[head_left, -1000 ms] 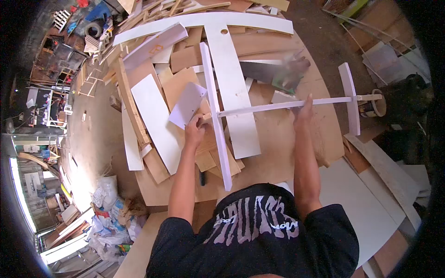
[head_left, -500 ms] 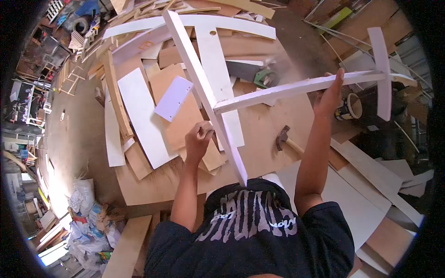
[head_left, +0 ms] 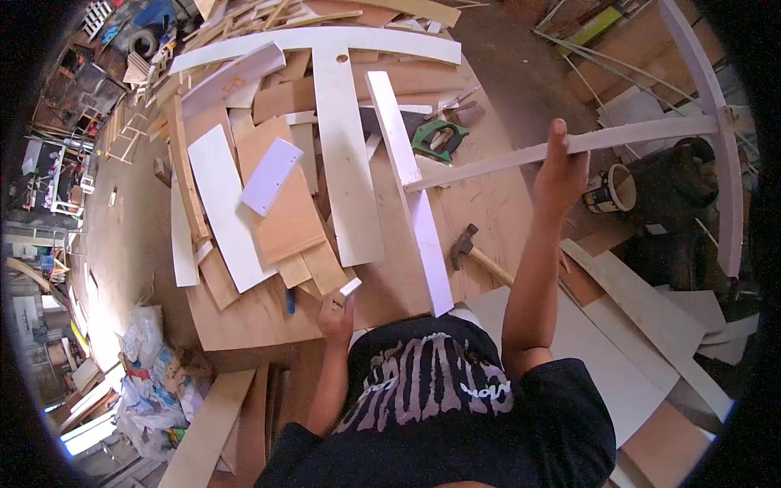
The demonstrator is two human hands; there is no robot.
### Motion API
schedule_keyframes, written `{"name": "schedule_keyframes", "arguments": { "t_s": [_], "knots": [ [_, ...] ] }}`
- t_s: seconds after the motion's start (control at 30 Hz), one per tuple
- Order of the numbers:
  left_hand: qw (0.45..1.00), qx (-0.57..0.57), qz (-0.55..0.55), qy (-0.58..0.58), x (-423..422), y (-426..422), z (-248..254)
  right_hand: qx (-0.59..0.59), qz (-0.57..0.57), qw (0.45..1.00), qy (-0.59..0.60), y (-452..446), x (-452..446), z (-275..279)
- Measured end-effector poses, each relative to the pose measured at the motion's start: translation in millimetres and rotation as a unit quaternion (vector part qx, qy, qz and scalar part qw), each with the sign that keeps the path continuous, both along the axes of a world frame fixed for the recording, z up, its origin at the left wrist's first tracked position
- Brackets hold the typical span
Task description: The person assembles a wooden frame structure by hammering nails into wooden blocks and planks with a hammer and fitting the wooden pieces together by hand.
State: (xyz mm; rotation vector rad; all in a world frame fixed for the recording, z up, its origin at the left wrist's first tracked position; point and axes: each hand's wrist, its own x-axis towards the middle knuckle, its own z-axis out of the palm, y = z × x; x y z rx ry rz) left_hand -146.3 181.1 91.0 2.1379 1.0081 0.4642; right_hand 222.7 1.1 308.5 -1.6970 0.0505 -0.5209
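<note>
Right hand (head_left: 561, 179) is grasping the white frame (head_left: 488, 165) from where I stand, its thumb upright across the crossbar (head_left: 634, 134), most of its fingers hidden behind the wood. Taking twelve as straight ahead of the person, the crossbar's long axis runs from between eight and nine o'clock of that hand to between two and three. At its eight-to-nine end stands the near post (head_left: 419, 211), set crosswise, pointing roughly eleven-thirty to five-thirty; the far post (head_left: 729, 195) crosses the other end, out beyond the edge of the counter (head_left: 236, 332).

Left hand (head_left: 332, 319) is pinching a small white-faced block (head_left: 350, 286), well apart from the frame. The relation that counts, I'd judge, is this: the near post lies between the two hands, its middle at about one o'clock from the left hand and its lower end at three, so the left is the nearer one. Whether that lower end touches anything I can't tell.

On the counter, the hammer (head_left: 482, 257) lies at seven to eight o'clock from the right hand; a strip with holes (head_left: 272, 176) sits at eleven from the left.
</note>
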Motion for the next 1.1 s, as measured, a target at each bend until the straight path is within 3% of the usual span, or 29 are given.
{"name": "schedule_keyframes", "arguments": {
  "t_s": [0.07, 0.13, 0.2, 0.23, 0.3, 0.33, 0.43, 0.5, 0.63, 0.73, 0.8, 0.9, 1.03, 1.1],
  "knots": [
    [0.998, 0.043, -0.027, 0.022, -15, -10, -14, -0.008, 0.008, 1.0, -0.016, -3, 4, -10],
    [0.994, 0.084, -0.059, 0.043, -16, -16, -6, -0.125, -0.001, 0.992, -0.006, -4, 13, -27],
    [0.974, 0.137, -0.156, 0.091, -14, -24, 4, -0.151, 0.006, 0.988, -0.031, -1, 10, -35],
    [0.975, 0.135, -0.154, 0.091, -11, -27, 0, -0.173, 0.013, 0.983, -0.06, 2, 8, -38],
    [0.982, 0.006, -0.188, 0.02, -9, -28, -22, -0.215, 0.007, 0.972, -0.098, 8, 5, -52],
    [0.963, 0.048, -0.262, 0.041, -3, -24, -39, -0.255, -0.004, 0.958, -0.132, 11, 1, -58],
    [0.967, -0.053, -0.246, 0.048, 13, -31, -39, -0.241, -0.013, 0.955, -0.172, 21, -8, -63],
    [0.968, -0.037, -0.249, -0.012, 27, -29, -56, -0.224, -0.005, 0.953, -0.204, 31, -12, -65],
    [0.958, -0.028, -0.283, 0.022, 39, -20, -51, -0.229, -0.005, 0.946, -0.228, 52, -36, -60],
    [0.964, -0.044, -0.255, 0.059, 45, -17, -38, -0.233, 0.002, 0.952, -0.196, 65, -55, -52],
    [0.963, -0.132, -0.217, 0.087, 44, -13, -26, -0.227, 0.016, 0.955, -0.188, 74, -67, -49],
    [0.963, -0.133, -0.216, 0.096, 45, -4, -24, -0.276, 0.034, 0.953, -0.122, 78, -88, -41],
    [0.96, -0.105, -0.256, 0.045, 41, 3, -28, -0.32, 0.021, 0.938, -0.128, 83, -92, -47],
    [0.953, -0.126, -0.248, 0.12, 43, 0, -18, -0.329, 0.018, 0.933, -0.142, 81, -101, -36]
  ]
}}
